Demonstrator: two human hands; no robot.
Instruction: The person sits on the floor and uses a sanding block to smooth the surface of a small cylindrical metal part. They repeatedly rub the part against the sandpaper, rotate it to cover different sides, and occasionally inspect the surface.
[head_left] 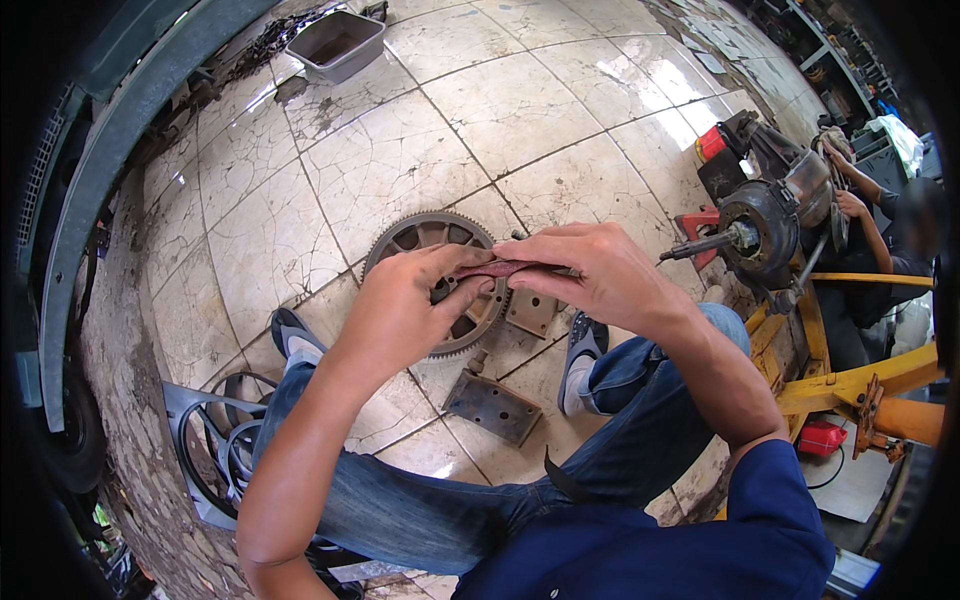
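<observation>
Between my two hands stretches a thin dark red folded strip (503, 268), which looks like sandpaper, though its kind is not certain. My left hand (405, 300) pinches one end between thumb and fingers; the fingertips are dirty. From the other side, my right hand (605, 275) grips the strip, fingers on top and thumb below. Beneath them a round toothed flywheel (395, 240) lies on the tiled floor, its middle partly covered by my hands. A metal plate with holes (533, 313) lies beside the flywheel, and a dark steel block with holes (493, 410) sits nearer to me.
A grey basin (340, 60) of dark liquid stands at the far left. On the right are a greasy axle housing (770, 225), a yellow steel frame (860, 380) and a red box (822, 437). Another person's hand (850, 205) touches the housing. Black hoops (215, 440) stand at left.
</observation>
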